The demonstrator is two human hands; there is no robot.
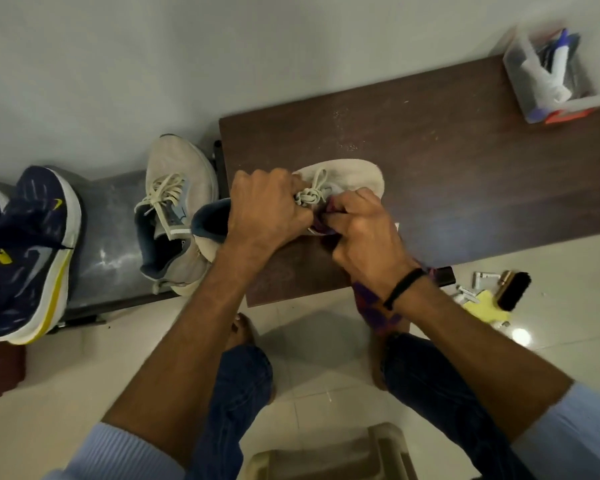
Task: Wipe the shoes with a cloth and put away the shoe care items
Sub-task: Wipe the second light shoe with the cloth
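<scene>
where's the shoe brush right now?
Head view, right side: the shoe brush lies on the floor beside the yellow cloth, just off the near edge of the brown table.

Both bare forearms reaching forward, left hand (267,206) gripping the shoe (354,174), right hand (361,237) clutching the cloth (373,308), wrists close

Dark wooden table (465,161), beige shoe (347,174) and clear box (520,88) on it, brush (515,289) on floor (568,306)
</scene>
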